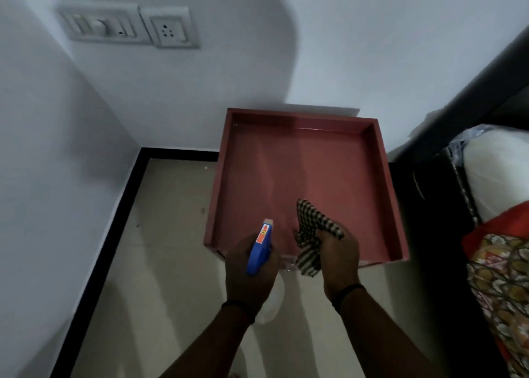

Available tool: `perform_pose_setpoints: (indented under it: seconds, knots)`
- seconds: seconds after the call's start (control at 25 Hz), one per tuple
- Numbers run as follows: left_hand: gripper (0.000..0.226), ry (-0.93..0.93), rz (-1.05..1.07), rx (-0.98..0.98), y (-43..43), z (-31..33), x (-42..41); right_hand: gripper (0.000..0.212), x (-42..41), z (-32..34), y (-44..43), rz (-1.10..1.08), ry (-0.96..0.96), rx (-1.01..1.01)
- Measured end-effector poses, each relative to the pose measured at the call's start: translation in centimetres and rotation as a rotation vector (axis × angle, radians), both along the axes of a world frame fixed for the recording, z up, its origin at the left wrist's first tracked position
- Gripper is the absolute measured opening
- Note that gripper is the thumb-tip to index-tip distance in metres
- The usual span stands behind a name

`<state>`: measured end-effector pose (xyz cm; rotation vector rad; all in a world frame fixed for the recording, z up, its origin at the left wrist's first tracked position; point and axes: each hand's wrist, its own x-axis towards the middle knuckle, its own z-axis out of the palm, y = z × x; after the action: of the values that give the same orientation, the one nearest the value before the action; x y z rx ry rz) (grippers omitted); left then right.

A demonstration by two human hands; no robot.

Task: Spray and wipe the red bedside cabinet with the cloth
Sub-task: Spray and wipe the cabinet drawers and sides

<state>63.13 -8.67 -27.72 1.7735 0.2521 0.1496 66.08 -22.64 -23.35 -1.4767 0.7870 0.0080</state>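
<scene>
The red bedside cabinet (300, 171) stands against the white wall, its recessed top ringed by a raised rim. My left hand (246, 274) grips a spray bottle with a blue trigger head (259, 248), nozzle pointing toward the cabinet's front left corner. The bottle's pale body (270, 303) hangs below my hand. My right hand (339, 257) holds a bunched black-and-white checked cloth (310, 231) just over the front edge of the cabinet top. Whether the cloth touches the surface I cannot tell.
A dark bed frame (440, 205) stands right of the cabinet, with a plastic-wrapped pillow (498, 171) and patterned bedding (501, 277). A switch and socket panel (128, 26) is on the wall. Beige tiled floor (160, 248) with a black skirting lies to the left.
</scene>
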Motion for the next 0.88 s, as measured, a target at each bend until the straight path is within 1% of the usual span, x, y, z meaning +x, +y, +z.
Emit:
perform_pose_setpoints:
  seconds: [0.08,0.16,0.32,0.44,0.56,0.6,0.72,0.8,0.88]
  knots:
    - [0.021,0.01,0.037,0.005,1.8,0.7,0.6,0.03,1.7,0.2,2.8,0.045,0.01,-0.005]
    - [0.019,-0.01,0.044,0.002,4.1,1.5,1.9,0.029,4.0,0.5,6.0,0.115,0.017,-0.053]
    - [0.034,-0.082,0.071,0.002,7.6,3.2,5.7,0.031,9.1,1.5,10.5,0.193,-0.033,-0.093]
    - [0.035,-0.086,0.117,0.063,9.6,3.3,9.1,0.03,13.4,0.6,12.7,0.202,-0.025,-0.134]
    - [0.027,-0.02,0.173,0.125,11.4,2.9,12.7,0.025,17.8,-0.7,13.6,0.27,0.004,-0.283]
    - [0.027,0.007,0.18,0.143,11.9,3.0,13.9,0.028,19.3,-0.8,13.9,0.309,-0.016,-0.337]
    - [0.028,0.097,0.144,0.212,13.1,2.5,17.6,0.05,25.2,-1.4,14.7,0.452,-0.187,-0.576]
    - [0.026,0.13,0.112,0.224,13.8,2.0,19.5,0.054,29.1,-2.6,15.6,0.584,-0.253,-0.729]
    - [0.03,0.167,0.107,0.212,14.2,1.3,21.1,0.055,32.2,-3.9,16.5,0.744,-0.248,-0.87]
